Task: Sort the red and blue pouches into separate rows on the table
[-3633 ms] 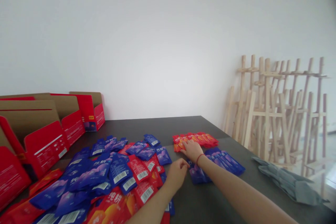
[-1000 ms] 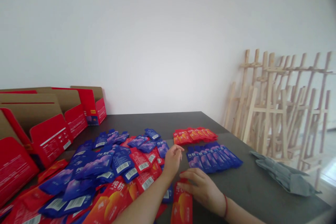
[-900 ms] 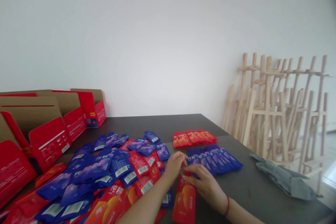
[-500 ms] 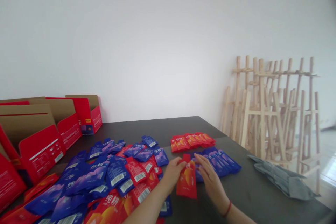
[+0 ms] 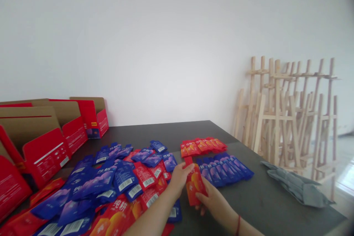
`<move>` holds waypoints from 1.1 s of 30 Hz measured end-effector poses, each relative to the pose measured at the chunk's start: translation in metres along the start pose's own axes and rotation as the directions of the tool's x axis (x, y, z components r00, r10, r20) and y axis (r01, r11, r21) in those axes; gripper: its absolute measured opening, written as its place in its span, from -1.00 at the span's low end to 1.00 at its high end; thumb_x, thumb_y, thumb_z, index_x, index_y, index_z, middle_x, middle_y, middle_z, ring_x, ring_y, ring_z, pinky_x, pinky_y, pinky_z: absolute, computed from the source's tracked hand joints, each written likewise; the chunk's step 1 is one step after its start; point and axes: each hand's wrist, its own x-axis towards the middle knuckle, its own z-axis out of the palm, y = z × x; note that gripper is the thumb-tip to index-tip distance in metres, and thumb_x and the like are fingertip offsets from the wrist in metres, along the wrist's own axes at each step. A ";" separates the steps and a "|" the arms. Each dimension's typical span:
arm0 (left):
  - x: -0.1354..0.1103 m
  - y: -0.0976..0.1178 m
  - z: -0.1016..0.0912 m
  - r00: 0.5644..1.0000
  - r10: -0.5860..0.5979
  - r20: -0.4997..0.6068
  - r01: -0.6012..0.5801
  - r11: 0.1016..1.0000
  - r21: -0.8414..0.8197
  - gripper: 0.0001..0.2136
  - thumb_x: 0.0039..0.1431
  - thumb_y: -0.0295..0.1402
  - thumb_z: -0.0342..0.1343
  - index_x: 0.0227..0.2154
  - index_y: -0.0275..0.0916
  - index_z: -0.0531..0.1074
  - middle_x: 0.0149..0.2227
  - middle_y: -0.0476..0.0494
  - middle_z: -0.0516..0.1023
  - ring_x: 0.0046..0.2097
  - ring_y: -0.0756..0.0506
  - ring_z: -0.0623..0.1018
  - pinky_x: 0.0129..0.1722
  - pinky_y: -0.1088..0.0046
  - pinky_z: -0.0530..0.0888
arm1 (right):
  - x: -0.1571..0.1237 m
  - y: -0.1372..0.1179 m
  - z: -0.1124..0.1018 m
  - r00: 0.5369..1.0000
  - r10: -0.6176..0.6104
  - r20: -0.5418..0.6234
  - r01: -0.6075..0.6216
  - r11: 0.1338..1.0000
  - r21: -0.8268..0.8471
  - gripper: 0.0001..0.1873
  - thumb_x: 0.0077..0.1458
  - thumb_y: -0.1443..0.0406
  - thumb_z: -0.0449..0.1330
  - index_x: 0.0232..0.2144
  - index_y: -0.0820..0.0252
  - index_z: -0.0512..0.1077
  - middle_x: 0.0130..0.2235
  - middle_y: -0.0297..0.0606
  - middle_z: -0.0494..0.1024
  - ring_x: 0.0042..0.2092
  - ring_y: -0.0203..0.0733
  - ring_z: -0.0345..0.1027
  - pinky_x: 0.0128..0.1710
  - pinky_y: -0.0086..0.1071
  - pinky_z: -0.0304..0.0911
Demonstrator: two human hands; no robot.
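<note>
A red pouch (image 5: 194, 183) with an orange fruit picture is held up between both hands, its front towards me. My left hand (image 5: 180, 175) pinches it near the top left. My right hand (image 5: 208, 194) grips its lower right edge, thumb on the front and fingers behind. Just beyond the hands lies an overlapping row of blue pouches (image 5: 225, 169). Behind that is a row of red pouches (image 5: 203, 146). To the left, a loose heap of blue and red pouches (image 5: 125, 177) spreads over the dark table (image 5: 166, 129), partly under my left forearm.
Open red cardboard boxes (image 5: 45, 153) stand along the table's left side. A folded grey plastic bag (image 5: 300, 186) lies near the right edge. Several wooden easels (image 5: 276, 118) lean together beyond the table, by a white wall (image 5: 171, 44).
My right hand has moved down from beside the pouch's top and closed on its lower right side. The pouch is now slightly tilted. My left hand still holds its top.
</note>
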 end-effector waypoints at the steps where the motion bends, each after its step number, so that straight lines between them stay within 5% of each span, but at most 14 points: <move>1: 0.000 0.000 0.000 1.000 0.002 -0.009 -0.002 1.000 -0.008 -0.62 -0.17 -0.12 0.29 -0.36 -0.32 0.48 -0.41 -0.15 0.58 -0.39 -0.15 0.55 -0.36 0.37 0.42 | -0.001 0.003 -0.001 1.000 0.009 -0.016 -0.010 1.000 -0.026 -0.31 0.01 0.27 0.12 0.19 0.22 0.04 -0.40 -0.31 0.52 -0.52 -0.25 0.43 -0.66 -0.46 0.33; 4: 0.001 -0.001 -0.001 0.999 0.022 -0.038 -0.023 0.999 -0.023 -0.59 -0.19 -0.09 0.30 -0.34 -0.32 0.49 -0.39 -0.19 0.60 -0.35 -0.18 0.58 -0.36 0.36 0.43 | -0.005 0.009 -0.007 0.999 -0.005 -0.048 -0.002 0.990 -0.143 -0.27 0.08 0.29 0.05 0.28 0.17 -0.09 -0.40 -0.33 0.50 -0.51 -0.25 0.43 -0.65 -0.45 0.36; 7: 0.005 -0.003 -0.004 0.995 0.047 -0.082 -0.048 0.999 -0.007 -0.56 -0.16 -0.06 0.27 -0.30 -0.31 0.49 -0.35 -0.20 0.60 -0.33 -0.18 0.58 -0.35 0.36 0.44 | -0.014 0.004 -0.017 0.984 -0.175 -0.034 0.146 0.901 -0.409 -0.32 0.15 0.33 -0.03 0.30 0.10 -0.10 -0.40 -0.33 0.50 -0.48 -0.23 0.44 -0.56 -0.39 0.42; 10: 0.008 -0.008 -0.006 0.992 0.071 -0.108 -0.067 0.997 0.046 -0.56 -0.12 -0.02 0.23 -0.31 -0.31 0.48 -0.36 -0.20 0.59 -0.34 -0.17 0.57 -0.37 0.39 0.42 | -0.025 -0.016 -0.027 0.884 -0.467 0.028 0.318 0.556 -0.768 -0.38 0.14 0.36 0.03 0.25 0.10 0.07 -0.14 -0.13 0.52 -0.14 -0.05 0.46 -0.15 -0.12 0.44; 13: 0.010 -0.012 -0.005 0.991 0.070 -0.117 -0.060 0.995 0.083 -0.62 -0.08 -0.03 0.22 -0.38 -0.29 0.46 -0.45 -0.15 0.56 -0.38 -0.14 0.54 -0.43 0.43 0.38 | -0.030 -0.036 -0.026 0.788 -0.574 0.222 0.380 0.171 -0.909 -0.36 0.06 0.32 0.17 0.21 0.14 0.17 0.13 -0.03 0.36 0.13 0.11 0.25 0.09 0.05 0.23; 17: 0.010 -0.015 -0.005 0.992 0.049 -0.115 -0.035 0.992 0.118 -0.66 -0.05 -0.04 0.21 -0.47 -0.27 0.41 -0.56 -0.05 0.47 -0.47 -0.06 0.46 -0.51 0.49 0.29 | -0.018 -0.037 -0.014 0.701 -0.564 0.437 0.502 -0.044 -0.864 -0.33 0.07 0.33 0.17 0.23 0.29 0.14 0.23 -0.04 0.26 0.25 0.02 0.09 0.19 -0.08 0.16; 22: 0.009 -0.016 -0.006 0.996 0.005 -0.087 0.006 0.991 0.131 -0.64 -0.09 -0.03 0.21 -0.56 -0.25 0.33 -0.65 0.07 0.31 -0.60 0.04 0.30 -0.58 0.53 0.18 | -0.001 -0.020 -0.009 0.598 -0.623 0.504 0.540 -0.152 -0.828 -0.47 0.16 0.52 -0.05 0.19 0.33 0.20 0.15 -0.09 0.38 0.22 -0.13 0.17 0.13 -0.20 0.28; 33: 0.005 -0.025 -0.003 0.998 -0.043 -0.039 0.048 0.987 0.150 -0.67 -0.06 -0.07 0.15 -0.63 -0.25 0.36 -0.63 0.01 0.37 -0.57 -0.02 0.33 -0.54 0.46 0.22 | -0.022 -0.029 -0.053 0.614 -0.485 0.623 0.649 -0.140 -0.748 -0.51 0.31 0.40 -0.09 0.27 0.18 0.07 0.23 -0.19 0.28 0.27 -0.18 0.05 0.20 -0.26 0.18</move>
